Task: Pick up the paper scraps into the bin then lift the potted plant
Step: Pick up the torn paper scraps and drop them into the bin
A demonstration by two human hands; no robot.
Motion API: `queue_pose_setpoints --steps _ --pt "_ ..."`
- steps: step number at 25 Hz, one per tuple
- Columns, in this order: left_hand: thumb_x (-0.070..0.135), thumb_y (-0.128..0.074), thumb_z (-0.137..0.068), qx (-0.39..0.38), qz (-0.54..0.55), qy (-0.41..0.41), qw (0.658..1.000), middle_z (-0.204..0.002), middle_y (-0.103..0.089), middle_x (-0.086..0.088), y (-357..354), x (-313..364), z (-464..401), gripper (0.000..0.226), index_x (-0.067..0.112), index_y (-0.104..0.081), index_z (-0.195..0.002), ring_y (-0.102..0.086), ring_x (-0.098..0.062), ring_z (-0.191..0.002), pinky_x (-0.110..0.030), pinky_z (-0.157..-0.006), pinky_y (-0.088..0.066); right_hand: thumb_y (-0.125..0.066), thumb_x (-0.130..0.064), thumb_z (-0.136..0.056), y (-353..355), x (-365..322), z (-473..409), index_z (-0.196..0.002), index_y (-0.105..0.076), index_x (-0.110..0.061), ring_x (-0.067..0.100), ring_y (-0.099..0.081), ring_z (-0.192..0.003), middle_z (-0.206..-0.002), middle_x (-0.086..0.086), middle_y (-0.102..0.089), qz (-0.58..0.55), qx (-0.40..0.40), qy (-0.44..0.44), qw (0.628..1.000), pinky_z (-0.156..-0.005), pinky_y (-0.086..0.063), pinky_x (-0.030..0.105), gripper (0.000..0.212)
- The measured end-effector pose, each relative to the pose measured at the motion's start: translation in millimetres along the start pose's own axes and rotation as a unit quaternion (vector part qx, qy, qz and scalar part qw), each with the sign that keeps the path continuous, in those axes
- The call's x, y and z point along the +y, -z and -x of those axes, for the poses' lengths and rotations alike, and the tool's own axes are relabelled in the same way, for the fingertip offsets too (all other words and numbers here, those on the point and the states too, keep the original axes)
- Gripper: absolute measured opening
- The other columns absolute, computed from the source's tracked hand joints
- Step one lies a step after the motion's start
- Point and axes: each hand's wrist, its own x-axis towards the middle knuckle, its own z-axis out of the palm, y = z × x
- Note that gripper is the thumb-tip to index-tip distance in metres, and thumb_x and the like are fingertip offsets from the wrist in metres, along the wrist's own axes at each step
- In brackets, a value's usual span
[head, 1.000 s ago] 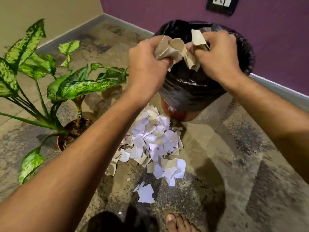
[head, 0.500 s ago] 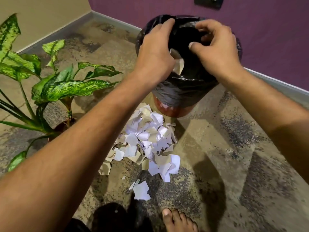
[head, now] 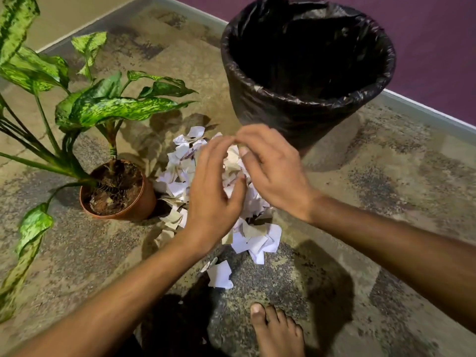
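A heap of white and beige paper scraps [head: 180, 161] lies on the floor between the potted plant and the bin. Both hands hover over the heap, palms down. My left hand [head: 213, 191] has its fingers stretched over the scraps, and my right hand [head: 275, 171] arches beside it, the fingertips of both nearly meeting. Neither hand visibly grips paper. The hands hide the middle of the heap. The bin [head: 309, 99], lined with a black bag, stands just behind the heap. The plant's terracotta pot [head: 144, 202] stands upright at the heap's left edge.
One loose scrap [head: 220, 275] lies nearer to me, apart from the heap. The plant's long variegated leaves [head: 116, 106] spread left and over the floor. My bare foot [head: 275, 331] is at the bottom. A purple wall [head: 438, 47] runs behind the bin.
Both hands carried a bunch of scraps over the bin, let it go inside, and have come back down over the heap, holding nothing.
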Motion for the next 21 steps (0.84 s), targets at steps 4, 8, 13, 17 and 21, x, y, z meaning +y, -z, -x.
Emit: queue_pose_setpoints --steps 4,8,13,17,21 --pt "0.016 -0.064 -0.082 -0.164 -0.116 0.122 0.972 -0.107 -0.063 0.001 8.1 -52.4 34.5 0.029 0.019 -0.062 -0.111 -0.061 -0.016 -0.087 -0.027 -0.071 -0.045 -0.048 -0.029 -0.097 -30.1 17.7 52.9 -0.116 -0.062 -0.016 0.024 -0.057 -0.108 -0.122 0.002 -0.057 0.11 -0.273 0.01 0.956 -0.083 -0.051 0.037 0.027" --pt "0.016 -0.063 -0.079 -0.36 -0.221 0.199 0.884 -0.088 -0.071 -0.003 21.4 -98.1 44.0 0.012 0.019 -0.068 -0.088 -0.065 -0.025 -0.084 -0.028 -0.065 -0.044 -0.05 -0.037 -0.096 -56.0 17.5 88.0 -0.14 -0.041 -0.022 0.027 -0.046 -0.122 -0.145 0.003 -0.04 0.13 -0.499 0.116 0.849 -0.083 -0.053 0.043 0.047" --pt "0.004 -0.06 -0.076 -0.433 -0.253 0.247 0.829 -0.1 -0.069 -0.009 30.0 -127.8 73.0 0.026 0.016 -0.068 -0.097 -0.063 -0.028 -0.097 -0.025 -0.068 -0.042 -0.059 -0.024 -0.095 -93.5 -2.9 112.5 -0.15 -0.025 -0.023 0.029 -0.033 -0.131 -0.158 0.004 -0.019 0.131 -0.596 0.226 0.759 -0.08 -0.053 0.043 0.065" --pt "0.004 -0.06 -0.076 -0.452 -0.242 0.206 0.834 -0.115 -0.066 -0.006 39.6 -135.6 92.5 0.039 0.017 -0.067 -0.112 -0.061 -0.027 -0.107 -0.031 -0.086 -0.048 -0.057 -0.005 -0.091 -116.2 -10.3 117.8 -0.149 -0.027 -0.023 0.033 -0.034 -0.13 -0.158 0.01 -0.02 0.147 -0.586 0.255 0.755 -0.069 -0.046 0.039 0.067" --pt "0.01 -0.059 -0.083 -0.46 -0.206 0.182 0.844 -0.127 -0.052 -0.004 45.4 -133.0 102.3 0.044 0.024 -0.061 -0.125 -0.057 -0.027 -0.111 -0.031 -0.089 -0.045 -0.056 -0.001 -0.089 -129.8 -3.0 132.1 -0.145 -0.032 -0.014 0.037 -0.037 -0.124 -0.153 0.015 -0.024 0.167 -0.589 0.26 0.747 -0.064 -0.046 0.039 0.062"
